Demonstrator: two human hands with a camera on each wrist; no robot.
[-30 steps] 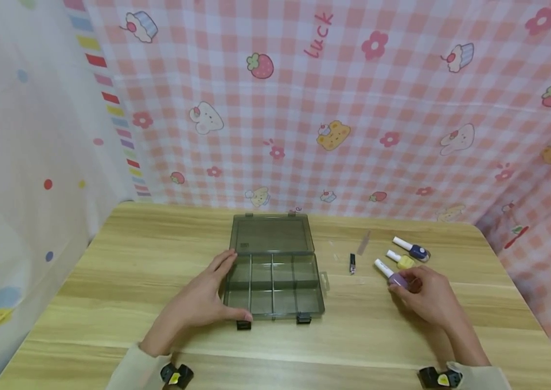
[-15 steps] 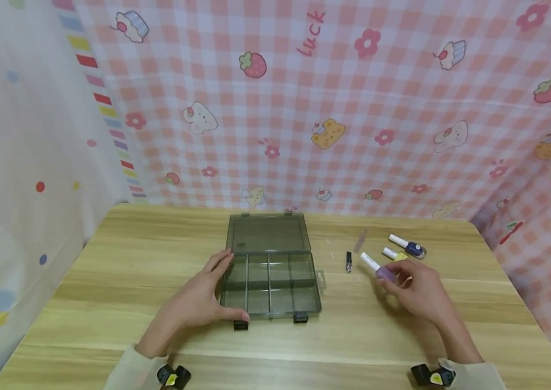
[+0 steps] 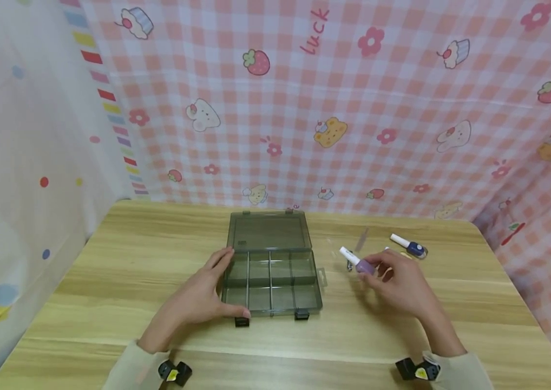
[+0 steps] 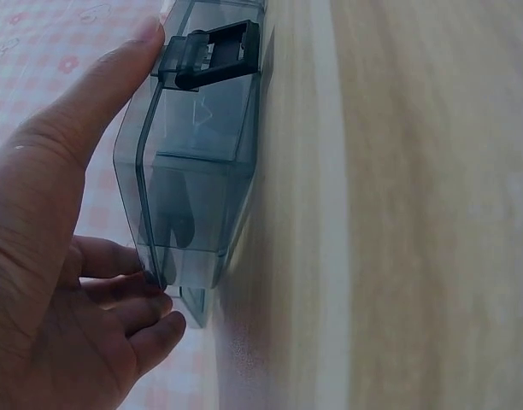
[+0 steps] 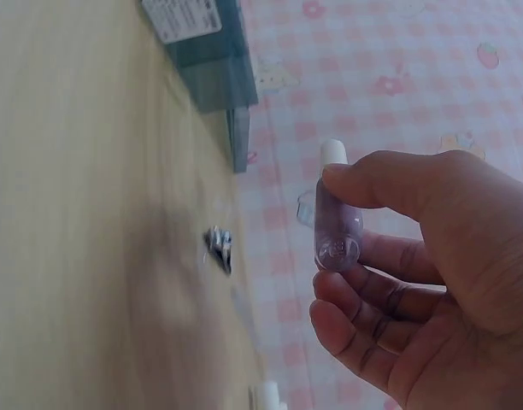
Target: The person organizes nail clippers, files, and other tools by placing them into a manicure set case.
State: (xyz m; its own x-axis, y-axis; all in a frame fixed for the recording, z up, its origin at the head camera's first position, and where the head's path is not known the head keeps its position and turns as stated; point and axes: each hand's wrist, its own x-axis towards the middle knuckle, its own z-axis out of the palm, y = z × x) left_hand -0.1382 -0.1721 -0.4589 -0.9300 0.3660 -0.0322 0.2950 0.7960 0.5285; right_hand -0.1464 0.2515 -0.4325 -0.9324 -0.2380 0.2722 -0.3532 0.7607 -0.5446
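Ideally, the right grip, pinching the purple bottle, should be firm while the left grip holds the box steady.

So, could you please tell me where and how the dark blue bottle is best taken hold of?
I'd pinch the dark blue bottle across its body, coming from above: it lies on its side, the white cap pointing left and the wider body right. The near side seems crowded by the yellow bottle, partly hidden behind the right hand.

Pink checked cloth hangs behind wooden table
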